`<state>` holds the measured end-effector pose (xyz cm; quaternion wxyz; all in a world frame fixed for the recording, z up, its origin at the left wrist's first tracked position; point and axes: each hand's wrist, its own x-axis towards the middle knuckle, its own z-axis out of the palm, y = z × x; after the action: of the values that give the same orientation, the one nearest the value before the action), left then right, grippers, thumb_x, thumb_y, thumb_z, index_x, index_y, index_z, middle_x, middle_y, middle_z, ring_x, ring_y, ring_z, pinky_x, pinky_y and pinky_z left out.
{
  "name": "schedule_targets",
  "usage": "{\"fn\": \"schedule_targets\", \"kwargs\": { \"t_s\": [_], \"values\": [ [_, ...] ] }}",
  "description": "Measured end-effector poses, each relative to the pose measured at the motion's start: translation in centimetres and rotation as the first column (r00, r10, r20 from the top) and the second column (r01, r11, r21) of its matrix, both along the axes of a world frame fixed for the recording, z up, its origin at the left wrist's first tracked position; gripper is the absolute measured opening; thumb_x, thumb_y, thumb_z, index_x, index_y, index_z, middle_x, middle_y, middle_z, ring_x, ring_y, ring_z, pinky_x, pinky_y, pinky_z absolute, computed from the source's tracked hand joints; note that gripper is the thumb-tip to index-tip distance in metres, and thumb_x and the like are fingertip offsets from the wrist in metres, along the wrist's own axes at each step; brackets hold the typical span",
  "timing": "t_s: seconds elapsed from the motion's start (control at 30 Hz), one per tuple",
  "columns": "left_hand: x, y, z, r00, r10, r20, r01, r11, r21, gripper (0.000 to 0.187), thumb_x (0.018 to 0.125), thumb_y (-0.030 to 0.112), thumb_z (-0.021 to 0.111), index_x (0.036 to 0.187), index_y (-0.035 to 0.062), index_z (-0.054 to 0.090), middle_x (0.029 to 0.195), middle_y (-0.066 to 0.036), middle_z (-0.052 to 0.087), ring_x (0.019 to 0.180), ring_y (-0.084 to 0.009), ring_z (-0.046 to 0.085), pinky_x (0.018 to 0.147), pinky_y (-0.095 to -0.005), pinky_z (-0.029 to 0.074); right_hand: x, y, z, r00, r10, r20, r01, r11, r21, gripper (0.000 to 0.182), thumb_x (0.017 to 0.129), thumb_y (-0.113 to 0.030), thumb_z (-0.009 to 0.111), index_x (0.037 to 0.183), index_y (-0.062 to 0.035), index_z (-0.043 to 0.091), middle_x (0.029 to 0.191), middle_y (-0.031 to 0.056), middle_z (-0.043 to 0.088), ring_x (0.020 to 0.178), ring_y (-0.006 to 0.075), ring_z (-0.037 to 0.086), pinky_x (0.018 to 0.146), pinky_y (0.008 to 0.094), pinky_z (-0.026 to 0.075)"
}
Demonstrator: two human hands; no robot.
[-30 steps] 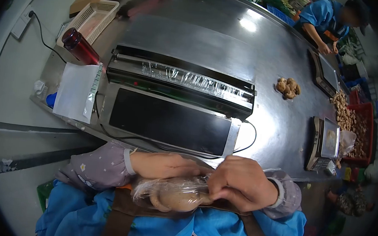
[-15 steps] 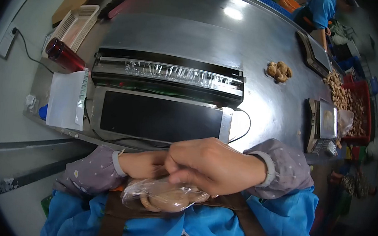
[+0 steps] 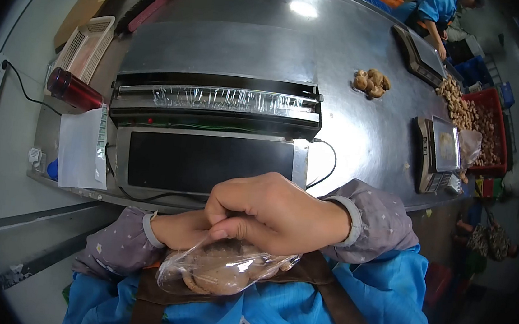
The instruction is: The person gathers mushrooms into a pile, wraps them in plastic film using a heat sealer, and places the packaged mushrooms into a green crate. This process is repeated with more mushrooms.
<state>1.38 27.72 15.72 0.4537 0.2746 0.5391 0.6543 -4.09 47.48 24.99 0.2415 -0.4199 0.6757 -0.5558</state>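
Note:
Close to my body, a clear plastic-wrapped pack of brown mushrooms hangs below my hands. My right hand is closed, its thumb and fingers pinching the plastic film at the top of the pack. My left hand lies behind the pack and partly under the right one; its fingers are hidden. Just beyond my hands is the film-wrapping machine, with a black plate in front and a roll of clear film behind it.
Loose mushrooms lie on the metal table. At right are two scales and a red crate. A red flask, white basket, paper and brush are at left. A co-worker stands far right.
The view has shifted, so the table items sit further left. My right hand has lifted slightly, and the film between its fingers and the pack is now stretched taut.

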Motion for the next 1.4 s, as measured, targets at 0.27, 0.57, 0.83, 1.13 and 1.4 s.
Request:
{"fn": "schedule_targets", "kwargs": {
  "t_s": [0.27, 0.57, 0.83, 1.13, 1.4],
  "values": [
    [-1.9, 1.0, 3.8, 0.993, -0.103, 0.058, 0.106, 0.993, -0.05, 0.046, 0.1, 0.029, 0.032, 0.133, -0.001, 0.041, 0.131, -0.015, 0.047, 0.119, -0.0207, 0.046, 0.1, -0.0316, 0.034, -1.8, 3.1, -0.4, 0.997, -0.025, -0.067, 0.002, 0.947, -0.32, 0.034, 0.085, -0.021, 0.063, 0.107, 0.0046, 0.058, 0.093, 0.0144, 0.064, 0.087, 0.0257, 0.062, 0.073, 0.0309, 0.049],
    [-1.7, 0.8, 2.7, 0.97, 0.021, 0.244, 0.013, 0.991, -0.137, 0.043, 0.098, 0.024, 0.037, 0.129, -0.0049, 0.044, 0.13, -0.017, 0.049, 0.119, -0.0251, 0.047, 0.101, -0.0337, 0.035, 0.2, 9.3, -0.3, 0.997, 0.017, -0.07, -0.03, 0.982, -0.188, 0.017, 0.072, -0.016, 0.075, 0.083, -0.0037, 0.069, 0.095, 0.0109, 0.062, 0.085, 0.0234, 0.057, 0.074, 0.0339, 0.044],
    [-1.4, 0.0, -0.2, 0.835, 0.196, -0.514, -0.104, 0.974, 0.201, 0.04, 0.096, 0.018, 0.04, 0.13, -0.0033, 0.044, 0.124, -0.015, 0.054, 0.112, -0.0216, 0.054, 0.097, -0.0303, 0.039, 2.1, 3.8, 0.3, 0.898, -0.057, -0.437, 0.075, 0.997, 0.023, 0.019, 0.069, -0.017, 0.075, 0.084, -0.0079, 0.067, 0.08, 0.0026, 0.055, 0.068, 0.019, 0.05, 0.056, 0.0301, 0.038],
    [-1.8, 0.6, 0.9, 0.998, 0.051, -0.033, -0.053, 0.997, -0.064, 0.039, 0.096, 0.021, 0.041, 0.123, -0.0058, 0.049, 0.122, -0.019, 0.055, 0.112, -0.0236, 0.053, 0.095, -0.0314, 0.039, 0.7, 2.9, 0.1, 0.992, 0.085, -0.097, -0.09, 0.995, -0.042, 0.013, 0.08, -0.014, 0.066, 0.078, -0.0064, 0.056, 0.077, 0.0037, 0.058, 0.065, 0.0217, 0.056, 0.059, 0.0318, 0.042],
    [-1.2, 0.8, 0.2, 0.965, 0.05, 0.258, -0.051, 0.999, 0.0, 0.034, 0.097, 0.023, 0.043, 0.116, -0.0019, 0.056, 0.11, -0.01, 0.061, 0.101, -0.0145, 0.054, 0.088, -0.0283, 0.042, 1.2, 2.6, 0.3, 0.814, -0.138, 0.565, 0.143, 0.989, 0.036, 0.006, 0.085, -0.004, 0.057, 0.08, -0.001, 0.055, 0.079, 0.0063, 0.057, 0.07, 0.0158, 0.054, 0.066, 0.0264, 0.043]
  ]
}}
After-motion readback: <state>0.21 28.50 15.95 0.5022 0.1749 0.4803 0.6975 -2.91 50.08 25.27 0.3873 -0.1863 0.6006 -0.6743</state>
